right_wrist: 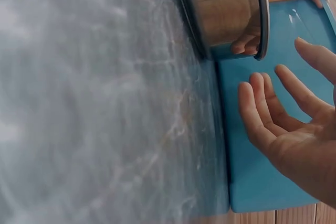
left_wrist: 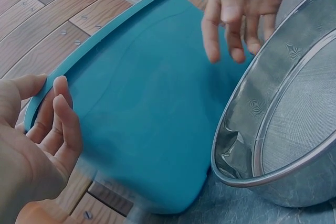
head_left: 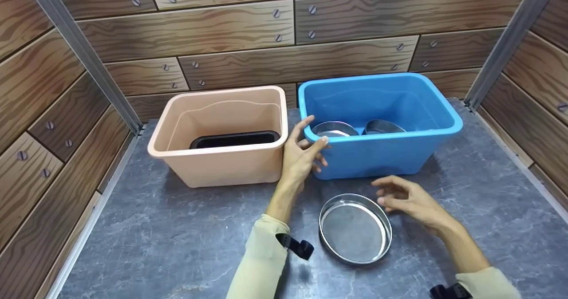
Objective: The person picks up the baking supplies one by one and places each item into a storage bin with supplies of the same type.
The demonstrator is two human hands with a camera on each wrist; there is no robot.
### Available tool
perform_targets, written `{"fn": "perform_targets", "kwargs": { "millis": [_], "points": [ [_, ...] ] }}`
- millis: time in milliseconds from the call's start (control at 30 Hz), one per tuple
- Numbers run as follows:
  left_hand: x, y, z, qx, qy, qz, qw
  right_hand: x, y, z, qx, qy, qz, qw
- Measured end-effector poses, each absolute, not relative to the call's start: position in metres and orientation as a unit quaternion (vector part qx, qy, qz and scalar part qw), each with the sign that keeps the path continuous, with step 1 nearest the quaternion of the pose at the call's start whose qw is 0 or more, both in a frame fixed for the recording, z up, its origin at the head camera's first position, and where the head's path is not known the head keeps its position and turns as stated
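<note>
A round metal sieve (head_left: 353,232) with fine mesh lies on the tabletop in front of the blue bin (head_left: 377,155). My left hand (head_left: 301,157) holds the bin's rim at its near left corner; in the left wrist view the rim runs between the thumb and the other fingers. Just right of the sieve, my right hand (head_left: 410,201) hovers with loosely bent fingers, holding nothing. The right wrist view shows that hand (right_wrist: 294,114) apart from the sieve wall (right_wrist: 226,14). Inside the blue bin are a round metal piece (head_left: 335,129) and a tilted one (head_left: 384,127), both partly hidden.
Left of the blue bin stands a peach bin (head_left: 222,168) holding a black tray-like object (head_left: 235,139), its lower part hidden. Both bins stand near the wood-patterned back wall (head_left: 239,28). Side walls bound the grey marbled tabletop (head_left: 177,232).
</note>
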State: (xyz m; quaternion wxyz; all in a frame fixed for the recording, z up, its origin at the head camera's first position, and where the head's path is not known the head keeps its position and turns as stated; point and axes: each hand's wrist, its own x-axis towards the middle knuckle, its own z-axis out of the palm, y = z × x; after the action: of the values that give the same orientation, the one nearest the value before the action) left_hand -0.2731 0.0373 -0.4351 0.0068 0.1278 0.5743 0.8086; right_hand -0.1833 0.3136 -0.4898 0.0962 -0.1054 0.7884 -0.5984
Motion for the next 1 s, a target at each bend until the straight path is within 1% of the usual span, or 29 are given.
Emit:
{"fn": "perform_targets", "kwargs": {
  "millis": [167,433,1000],
  "points": [
    [-0.2729,0.0363,-0.4344,0.129,0.576,0.807,0.009,-0.1838,0.314,-0.4938,-0.124,0.799,-0.573,0.138],
    [-0.2728,0.0365,-0.4346,0.126,0.577,0.807,0.01,-0.1841,0.3125,-0.4943,-0.131,0.794,-0.571,0.163],
    [-0.2717,0.0356,-0.4349,0.129,0.578,0.806,0.009,-0.1843,0.3134,-0.4967,-0.192,0.793,-0.557,0.153]
  ]
}}
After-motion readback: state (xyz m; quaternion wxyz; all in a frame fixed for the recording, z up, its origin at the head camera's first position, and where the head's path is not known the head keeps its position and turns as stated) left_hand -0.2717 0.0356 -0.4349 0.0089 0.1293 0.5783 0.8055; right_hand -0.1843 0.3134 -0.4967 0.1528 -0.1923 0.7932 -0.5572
